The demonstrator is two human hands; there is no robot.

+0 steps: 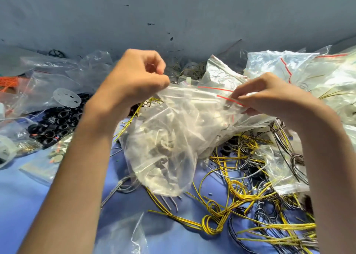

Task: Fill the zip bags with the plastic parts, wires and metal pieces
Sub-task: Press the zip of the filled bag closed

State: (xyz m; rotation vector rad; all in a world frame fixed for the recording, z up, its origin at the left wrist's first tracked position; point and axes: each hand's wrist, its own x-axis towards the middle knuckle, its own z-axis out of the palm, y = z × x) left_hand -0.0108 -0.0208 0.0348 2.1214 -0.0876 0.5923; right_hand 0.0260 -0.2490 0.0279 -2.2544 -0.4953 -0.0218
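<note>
Nearest me, at six o'clock, one slack empty bag (123, 236) lies on the blue surface (38, 205). From five to four o'clock sprawl the yellow wires (234, 191), so looped and knotted that I cannot count them. I judge them springy and apt to snag, best lifted by a whole coil rather than by one strand. A few grey wires (125, 184) poke out at seven o'clock. In the middle hangs the one zip bag (173, 118) I am handling, with pale plastic parts (159, 157) inside, too jumbled to count. Its film looks thin, soft and slippery, light but sagging under its load, so the stiffer zip strip with the red line is the place to hold it. Both hands are there: my left hand (134, 80) pinches the mouth's corner at eleven o'clock, and my right hand (269, 95) pinches the strip at two o'clock. Farther off, at nine o'clock, black plastic rings (57, 122) lie heaped, dozens by my guess, with one white disc (66, 97) above them. At one to two o'clock a pile of further bags (279, 64) overlaps; I make out at least three.
</note>
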